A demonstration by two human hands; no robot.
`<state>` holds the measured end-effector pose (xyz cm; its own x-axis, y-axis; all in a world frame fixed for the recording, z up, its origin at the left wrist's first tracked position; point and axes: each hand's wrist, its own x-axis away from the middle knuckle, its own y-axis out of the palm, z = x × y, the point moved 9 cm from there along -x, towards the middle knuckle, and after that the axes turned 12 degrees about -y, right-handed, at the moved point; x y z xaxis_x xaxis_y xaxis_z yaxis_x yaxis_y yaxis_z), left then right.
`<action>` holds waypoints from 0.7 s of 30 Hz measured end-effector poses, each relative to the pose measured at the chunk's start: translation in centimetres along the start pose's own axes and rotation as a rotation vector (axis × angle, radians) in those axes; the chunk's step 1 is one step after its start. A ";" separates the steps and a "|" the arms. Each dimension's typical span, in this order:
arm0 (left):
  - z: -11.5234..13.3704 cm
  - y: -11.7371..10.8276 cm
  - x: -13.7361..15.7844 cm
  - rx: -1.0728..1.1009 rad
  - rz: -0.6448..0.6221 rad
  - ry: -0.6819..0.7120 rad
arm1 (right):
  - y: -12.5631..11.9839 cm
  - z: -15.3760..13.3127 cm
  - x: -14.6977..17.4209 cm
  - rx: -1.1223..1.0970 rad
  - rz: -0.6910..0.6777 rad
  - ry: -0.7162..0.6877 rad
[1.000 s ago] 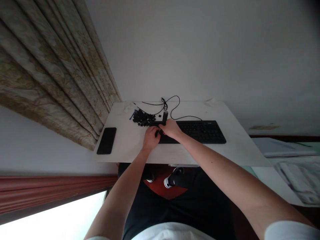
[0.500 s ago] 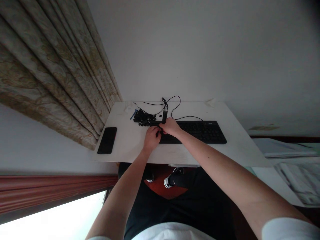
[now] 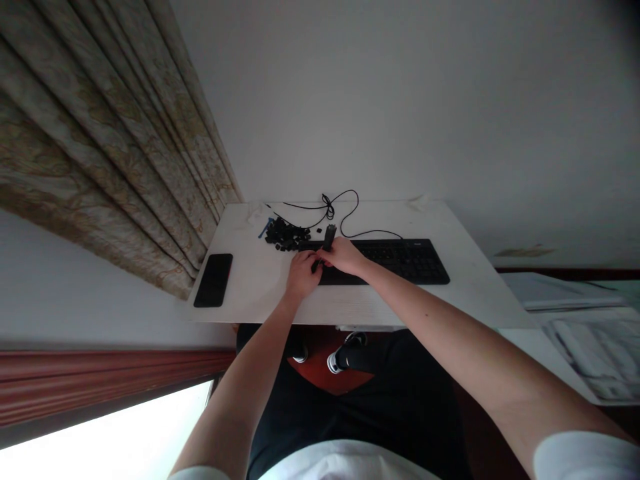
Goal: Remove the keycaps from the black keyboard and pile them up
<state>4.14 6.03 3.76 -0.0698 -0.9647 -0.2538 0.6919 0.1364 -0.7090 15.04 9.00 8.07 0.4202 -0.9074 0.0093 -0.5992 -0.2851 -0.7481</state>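
Observation:
My right hand (image 3: pixel 343 255) is closed round a black brush (image 3: pixel 330 235), whose greyish, bristly-looking tip sticks up above the fingers. The brush's lower end is hidden between my hands. Close beside it, my left hand (image 3: pixel 303 272) rests at the left part of the black keyboard (image 3: pixel 414 260), its fingers curled together. What these fingers pinch, if anything, is too small to make out. Behind my left hand lies a heap of loose black keycaps (image 3: pixel 285 233), with a single keycap (image 3: pixel 319 231) apart from it. The keyboard's left end is partly covered by both hands.
A black phone (image 3: pixel 213 280) lies at the left of the white table (image 3: pixel 260 287). The keyboard's thin black cable (image 3: pixel 358 203) loops along the back by the wall. A small blue tool (image 3: pixel 265 228) sits left of the keycaps. A patterned curtain (image 3: pixel 125 120) hangs at the left.
The brush's upper end has tilted slightly to the right and sits lower in my right hand. My left hand stays almost in place. The whole view has shifted a little.

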 end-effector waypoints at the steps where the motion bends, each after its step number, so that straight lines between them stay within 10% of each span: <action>1: 0.1 0.1 0.0 -0.014 -0.004 0.007 | -0.1 -0.3 0.0 0.021 -0.006 -0.017; 12: 0.1 0.2 -0.1 -0.042 0.004 -0.002 | -0.3 -2.2 0.1 0.192 -0.045 -0.103; 21: -0.3 -0.1 0.0 0.043 -0.017 -0.037 | -5.5 -6.2 -3.0 0.073 0.008 -0.132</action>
<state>3.89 6.07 3.66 -0.0557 -0.9746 -0.2171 0.7212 0.1111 -0.6838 12.89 11.42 16.29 0.5048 -0.8595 -0.0806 -0.5535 -0.2506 -0.7943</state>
